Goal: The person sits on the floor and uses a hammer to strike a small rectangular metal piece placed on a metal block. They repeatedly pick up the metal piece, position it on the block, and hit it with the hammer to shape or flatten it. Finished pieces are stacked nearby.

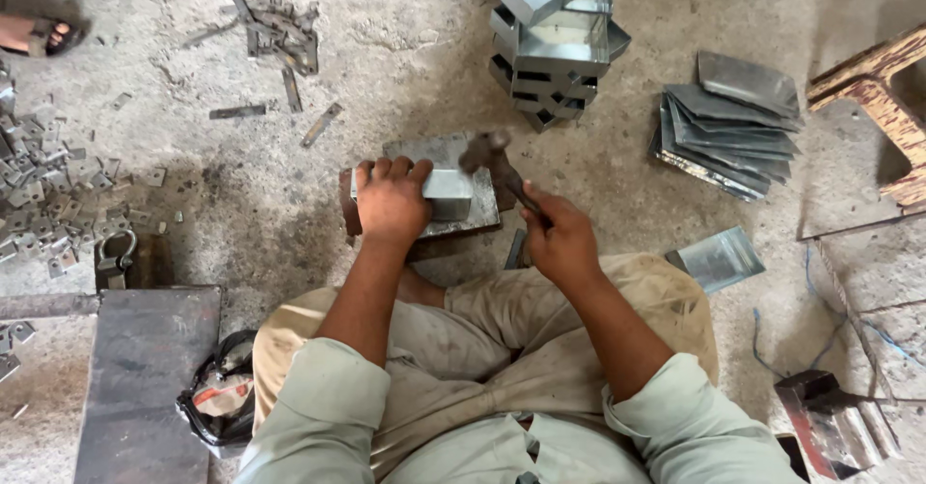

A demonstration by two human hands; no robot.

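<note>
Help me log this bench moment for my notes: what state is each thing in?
Left hand: gripping the folded metal piece, which rests on the steel block.
Right hand: gripping the hammer, head raised, blurred.
Folded boxes: stacked.
Flat sheets: piled loosely.

Dusty grey concrete floor, wooden stool alongside
</note>
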